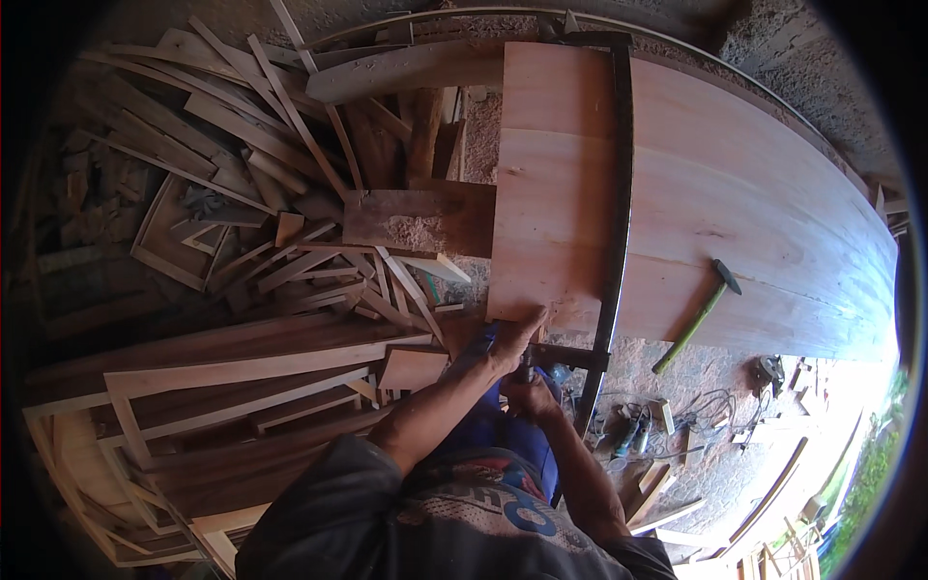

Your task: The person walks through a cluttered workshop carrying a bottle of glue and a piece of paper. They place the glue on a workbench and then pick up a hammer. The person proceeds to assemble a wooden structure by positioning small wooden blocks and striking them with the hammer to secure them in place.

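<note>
A wide panel of pale reddish boards [561, 174] lies in front of me. Across its width runs a long dark bar clamp [621, 193], with its screw end at the panel's near edge. My right hand [531, 394] is closed round the clamp's handle, just below the near edge. Slightly above and to the left, my left hand [515, 340] rests against the panel's near edge by its left corner, fingers extended; some are partly hidden. A hammer [698, 317] with a green handle lies on the panel to the right, its handle sticking out past the near edge.
Scrap wood strips [280, 106] are heaped at the left. Wooden frames [242, 362] stack at the lower left. A dark board [420, 215] covered in sawdust sits left of the panel. Power tools and cords [633, 430] lie on the floor at the right.
</note>
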`<move>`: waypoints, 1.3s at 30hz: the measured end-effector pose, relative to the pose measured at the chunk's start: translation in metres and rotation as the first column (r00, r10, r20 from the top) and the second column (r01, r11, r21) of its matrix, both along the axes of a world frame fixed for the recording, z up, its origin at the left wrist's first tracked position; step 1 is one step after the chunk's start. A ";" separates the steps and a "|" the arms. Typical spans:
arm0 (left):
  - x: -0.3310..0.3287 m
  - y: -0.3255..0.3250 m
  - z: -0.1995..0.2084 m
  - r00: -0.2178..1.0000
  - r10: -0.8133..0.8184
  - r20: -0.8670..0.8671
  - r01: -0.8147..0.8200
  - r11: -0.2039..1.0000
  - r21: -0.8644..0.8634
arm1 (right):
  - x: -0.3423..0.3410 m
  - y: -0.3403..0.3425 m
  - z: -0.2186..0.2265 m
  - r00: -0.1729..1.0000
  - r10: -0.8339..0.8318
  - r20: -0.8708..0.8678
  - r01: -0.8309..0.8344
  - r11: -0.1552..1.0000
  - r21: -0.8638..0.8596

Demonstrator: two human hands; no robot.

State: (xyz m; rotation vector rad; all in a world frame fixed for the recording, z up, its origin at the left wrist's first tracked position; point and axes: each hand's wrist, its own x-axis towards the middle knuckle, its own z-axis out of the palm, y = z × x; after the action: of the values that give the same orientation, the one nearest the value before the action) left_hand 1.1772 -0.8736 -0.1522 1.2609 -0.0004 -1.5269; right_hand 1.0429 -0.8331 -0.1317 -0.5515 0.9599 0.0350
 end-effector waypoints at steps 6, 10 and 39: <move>-0.001 0.000 0.002 0.992 0.011 0.124 -0.014 1.000 0.021 | 0.033 0.027 0.009 0.802 -0.248 -0.544 -0.134 0.812 -0.568; -0.002 0.000 0.001 0.989 0.055 0.136 -0.063 0.997 0.050 | 0.012 0.002 -0.008 0.993 0.012 -0.119 -0.021 0.997 -0.075; -0.001 0.000 0.006 0.979 -0.189 0.081 0.171 0.967 0.186 | 0.029 0.043 -0.006 0.729 -0.194 -0.656 -0.207 0.852 -0.481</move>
State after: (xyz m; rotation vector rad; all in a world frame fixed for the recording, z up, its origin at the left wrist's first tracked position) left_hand 1.1761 -0.8739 -0.1464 1.5122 -0.0439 -1.6473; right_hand 1.0723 -0.7896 -0.1374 -1.1041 1.7328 -0.0237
